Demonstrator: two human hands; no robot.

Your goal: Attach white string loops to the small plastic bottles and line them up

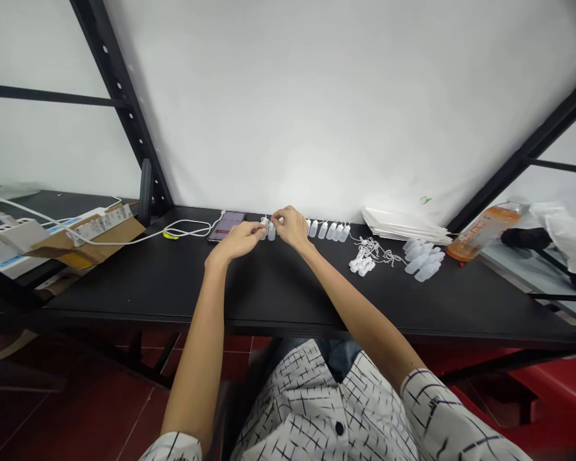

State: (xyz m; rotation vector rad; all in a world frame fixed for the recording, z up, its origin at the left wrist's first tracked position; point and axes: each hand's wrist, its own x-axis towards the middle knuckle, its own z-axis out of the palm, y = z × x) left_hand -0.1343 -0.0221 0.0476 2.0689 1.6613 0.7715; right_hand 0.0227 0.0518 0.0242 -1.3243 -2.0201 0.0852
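At the back of the black table, my left hand [242, 240] reaches in with its fingers pinched at the small bottles. Facing it, my right hand [292, 227] is curled with thumb and fingertips together; what they grip is too small to make out. A small translucent bottle [271, 232] with a white top stands between the fingertips of both hands. To the right of my right hand, several like bottles [323, 230] stand in a row along the wall, thin white cords at their tops. My right hand partly hides this row.
A phone [228, 226] with a white cable [187, 230] lies left of my hands. Rightward are white caps with cords [363, 259], a pile of loose bottles [423, 259], white sheets [403, 225] and an orange-labelled bottle [484, 232]. An open cardboard box [89, 237] sits far left.
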